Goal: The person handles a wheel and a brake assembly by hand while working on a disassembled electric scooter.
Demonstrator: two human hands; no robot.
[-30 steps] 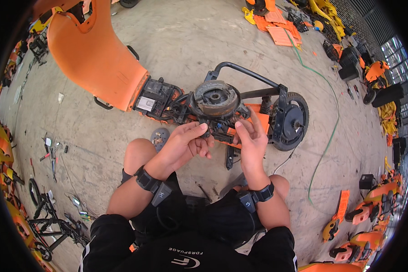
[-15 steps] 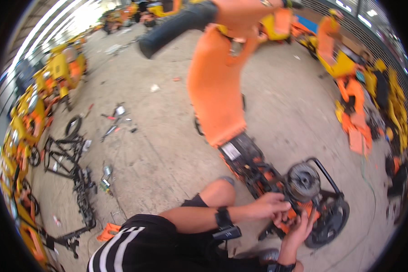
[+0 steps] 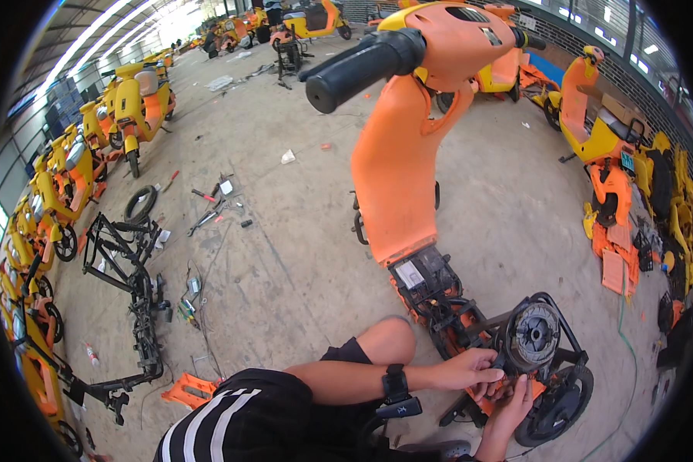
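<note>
Scooter direction: the orange scooter (image 3: pixel 396 173) lies along a line from its handlebar (image 3: pixel 369 68) at upper centre to the black wheel (image 3: pixel 553 416) at lower right.
Round hub: the grey hub (image 3: pixel 533 335) is above the scooter's frame, near this wheel; its round face looks up towards you, a little tilted.
Your left hand: the hand (image 3: pixel 473 368) is just beside the hub, fingers bent; I cannot tell if they clamp something.
Your right hand: the hand (image 3: pixel 513 404) is below the hub, near the left one, fingers curled upward; their grip also I cannot tell.
Edges: a black bar (image 3: pixel 566 319) bends close around the hub's far side.
Open room: the concrete floor (image 3: pixel 308 208) is wide at the scooter's left; tools (image 3: pixel 212 204) lie there, well apart from you.
Container: a black box (image 3: pixel 427 273) with white label sits in the frame, behind the orange panel; its inside is hidden.
</note>
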